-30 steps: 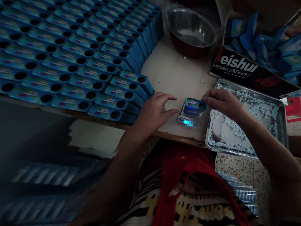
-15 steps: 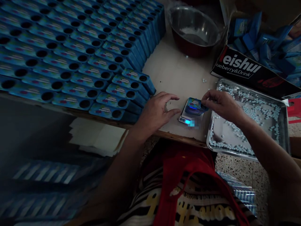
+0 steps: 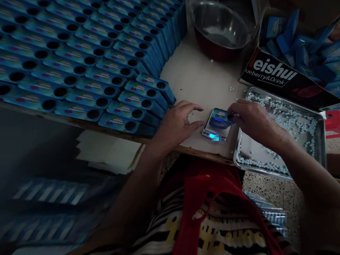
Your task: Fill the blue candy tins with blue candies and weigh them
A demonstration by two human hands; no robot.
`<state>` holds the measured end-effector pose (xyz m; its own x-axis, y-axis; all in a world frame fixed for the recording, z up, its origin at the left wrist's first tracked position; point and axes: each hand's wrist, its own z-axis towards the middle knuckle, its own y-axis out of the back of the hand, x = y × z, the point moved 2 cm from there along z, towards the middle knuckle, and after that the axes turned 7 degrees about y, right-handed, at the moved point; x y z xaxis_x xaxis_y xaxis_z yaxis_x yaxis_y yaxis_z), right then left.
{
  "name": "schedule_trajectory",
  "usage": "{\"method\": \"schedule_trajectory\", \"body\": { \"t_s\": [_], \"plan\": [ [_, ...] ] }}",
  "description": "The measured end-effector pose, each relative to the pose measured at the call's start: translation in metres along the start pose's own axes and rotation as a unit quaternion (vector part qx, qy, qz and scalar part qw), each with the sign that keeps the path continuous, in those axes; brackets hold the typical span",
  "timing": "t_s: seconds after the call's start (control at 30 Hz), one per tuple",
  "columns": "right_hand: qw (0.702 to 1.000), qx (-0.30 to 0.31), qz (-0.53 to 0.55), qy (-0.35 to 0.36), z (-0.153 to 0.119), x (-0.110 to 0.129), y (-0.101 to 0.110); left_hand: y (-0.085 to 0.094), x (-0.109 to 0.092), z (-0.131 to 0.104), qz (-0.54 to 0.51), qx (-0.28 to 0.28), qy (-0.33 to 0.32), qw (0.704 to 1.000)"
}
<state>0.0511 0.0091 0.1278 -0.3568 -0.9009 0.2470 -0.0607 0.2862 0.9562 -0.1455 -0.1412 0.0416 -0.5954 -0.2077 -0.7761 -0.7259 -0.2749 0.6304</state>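
Observation:
A small blue printed box [image 3: 219, 118] stands on a little digital scale [image 3: 206, 127] with a lit blue display, near the table's front edge. The box's dark round hole is at its right end, beside my right fingertips. My right hand [image 3: 255, 118] has its fingers closed together at that hole; whatever lies in them is hidden. To the left of the scale my left hand [image 3: 176, 124] is open, thumb and fingers curved apart, touching neither box nor scale. Right of the scale, under my right forearm, is a metal tray [image 3: 325, 141] with small pale blue pellets [image 3: 268, 165].
Rows of upright blue boxes [image 3: 87, 60] with round holes fill the table's left side. A metal bowl [image 3: 217, 46] stands at the back. Behind the tray, a black carton [image 3: 281, 79] holds loose blue packs [image 3: 300, 49]. A few pellets [image 3: 231, 89] lie on the table.
My right hand has turned slightly, its fingers still at the box's hole. My left hand keeps its open curve beside the scale. The view has shifted a little.

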Motion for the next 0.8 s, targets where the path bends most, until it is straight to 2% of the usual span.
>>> {"method": "schedule_trajectory", "body": {
  "t_s": [0.23,0.57,0.67,0.8],
  "plan": [
    [0.996,-0.043,0.07,0.017,0.0,-0.01,-0.003,0.001,-0.001,-0.002,0.017,0.009,0.017,1.0],
    [0.985,-0.122,0.118,0.015,-0.009,-0.017,0.0,-0.002,0.0,-0.001,0.018,0.007,-0.009,1.0],
    [0.979,-0.144,0.144,0.032,-0.011,-0.016,-0.003,-0.004,-0.001,-0.001,0.018,0.011,-0.017,1.0],
    [0.966,-0.204,0.142,0.071,-0.011,-0.011,-0.01,-0.005,-0.002,-0.001,0.024,0.008,-0.022,0.999]
  ]
}}
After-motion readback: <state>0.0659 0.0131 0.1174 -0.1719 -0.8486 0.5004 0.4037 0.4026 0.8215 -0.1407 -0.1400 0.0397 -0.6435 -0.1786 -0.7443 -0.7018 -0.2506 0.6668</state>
